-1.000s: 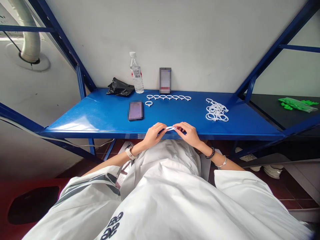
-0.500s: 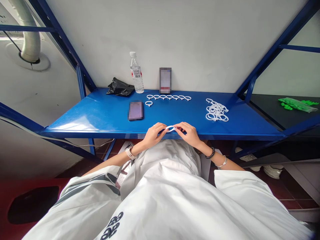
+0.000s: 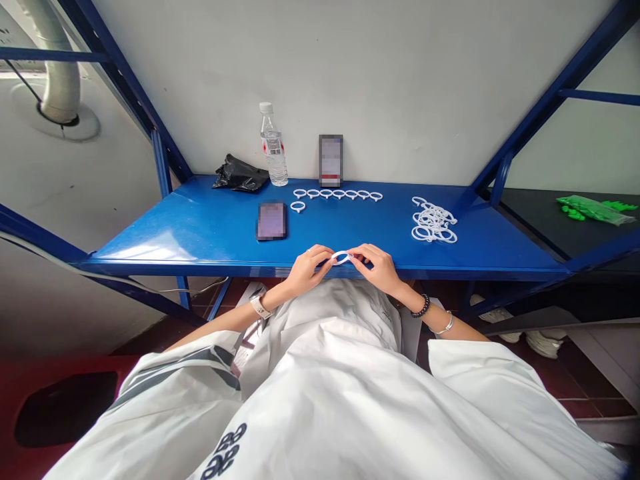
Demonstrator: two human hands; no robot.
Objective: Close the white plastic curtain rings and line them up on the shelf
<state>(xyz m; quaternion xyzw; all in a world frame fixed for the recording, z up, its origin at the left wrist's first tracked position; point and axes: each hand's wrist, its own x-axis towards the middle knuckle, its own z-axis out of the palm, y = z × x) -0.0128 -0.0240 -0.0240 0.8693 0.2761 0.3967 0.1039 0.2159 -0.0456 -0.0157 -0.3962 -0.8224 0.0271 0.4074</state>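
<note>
Between my hands, at the front edge of the blue table (image 3: 220, 230), is a white plastic ring (image 3: 341, 261). My left hand (image 3: 311, 268) pinches its left side with thumb and fingertips. Its right side is pinched by my right hand (image 3: 376, 268) in the same way. Farther back, several similar white rings (image 3: 339, 195) lie in a row, and a single ring (image 3: 298, 207) sits just in front of the row's left end. To the right lies a tangled heap of white rings (image 3: 434, 221).
A phone (image 3: 271, 221) lies left of the rings; another phone (image 3: 331, 161) leans on the wall. A water bottle (image 3: 274, 150) and a black plastic bag (image 3: 241, 174) stand at the back left. Blue frame posts (image 3: 545, 100) slope up at both sides. Green pieces in a bag (image 3: 595, 209) lie far right.
</note>
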